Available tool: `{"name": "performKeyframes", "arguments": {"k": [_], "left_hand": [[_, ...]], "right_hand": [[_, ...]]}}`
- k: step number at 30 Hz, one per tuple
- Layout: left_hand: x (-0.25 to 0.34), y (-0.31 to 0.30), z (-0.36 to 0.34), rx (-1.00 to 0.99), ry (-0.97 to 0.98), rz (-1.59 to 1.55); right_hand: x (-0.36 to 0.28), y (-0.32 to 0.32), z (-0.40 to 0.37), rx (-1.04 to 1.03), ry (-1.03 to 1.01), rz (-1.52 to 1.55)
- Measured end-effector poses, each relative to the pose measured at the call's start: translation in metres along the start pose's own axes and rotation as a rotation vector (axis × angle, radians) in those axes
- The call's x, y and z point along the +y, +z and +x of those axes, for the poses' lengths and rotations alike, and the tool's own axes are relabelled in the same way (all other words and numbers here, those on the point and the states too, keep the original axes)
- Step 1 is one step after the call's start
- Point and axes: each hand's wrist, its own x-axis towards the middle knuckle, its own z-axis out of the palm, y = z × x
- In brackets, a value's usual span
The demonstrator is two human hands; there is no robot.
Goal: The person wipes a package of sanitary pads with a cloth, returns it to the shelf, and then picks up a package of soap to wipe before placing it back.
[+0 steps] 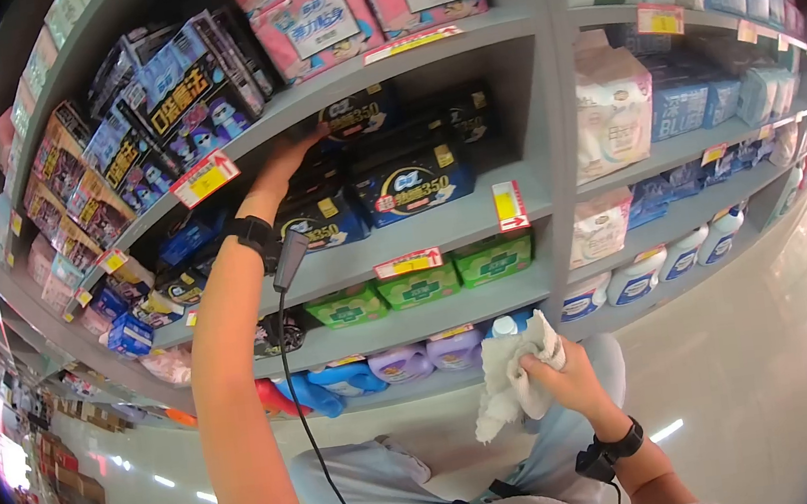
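My left hand (289, 155) reaches into the middle shelf. Its fingers are at the left edge of a dark blue pack of sanitary pads (354, 115) and appear to grip it; the fingertips are partly hidden. Below that pack, more dark blue packs marked 350 (419, 186) stand in a row near the shelf's front. Lower down, in front of my knee, my right hand (562, 379) is closed around a crumpled white cloth (513, 390) that hangs down from the fingers. A blue bottle with a white cap (504, 326) shows just behind the cloth.
Green packs (423, 287) fill the shelf below, with purple and blue detergent bottles (402, 363) under them. Pink packs (310, 22) stand above. A shelf post (556, 102) rises to the right. A black cable (305, 415) hangs from my left wrist beside the arm.
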Motion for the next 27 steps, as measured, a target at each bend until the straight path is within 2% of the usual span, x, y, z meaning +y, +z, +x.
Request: {"name": "performKeyframes", "arguments": {"k": [4,10,12,13,15,19,21,22,23,24,25,27], "left_hand": [[-0.003,0.005,0.005,-0.04,0.062,-0.106],[0.015,0.009,-0.005,-0.006,-0.013,-0.107],[0.01,0.011,-0.001,-0.024,0.171,-0.126],[0.011,0.012,-0.001,-0.023,0.173,-0.127],[0.015,0.013,-0.004,0.019,0.143,-0.029],[0.04,0.017,-0.023,0.132,0.176,-0.116],[0.037,0.014,-0.024,0.192,-0.012,-0.493],[0.028,0.012,-0.022,0.2,-0.015,-0.492],[0.015,0.011,-0.019,0.162,-0.064,-0.63],[0.017,0.008,-0.025,0.124,-0.111,-0.769],[0.019,0.009,-0.031,0.187,-0.195,-0.818],[0.022,0.004,-0.048,0.168,-0.207,-0.922]], "right_hand": [[-0.001,-0.013,-0.001,0.033,-0.003,-0.002],[-0.008,-0.014,-0.001,0.002,0.007,0.044],[-0.01,-0.015,-0.001,-0.011,0.012,0.028],[-0.009,-0.015,-0.001,-0.01,0.01,0.022],[-0.009,-0.014,-0.002,-0.009,0.007,0.014],[-0.01,-0.012,-0.005,0.008,-0.021,0.021],[-0.01,-0.009,-0.006,0.007,-0.031,0.014],[-0.009,-0.007,-0.006,0.018,-0.037,0.015],[-0.009,-0.005,-0.007,0.028,-0.043,0.016],[-0.009,-0.002,-0.007,0.019,-0.042,0.013],[-0.009,0.001,-0.008,0.024,-0.046,0.013],[-0.006,0.008,-0.008,0.023,-0.046,0.006]]}}
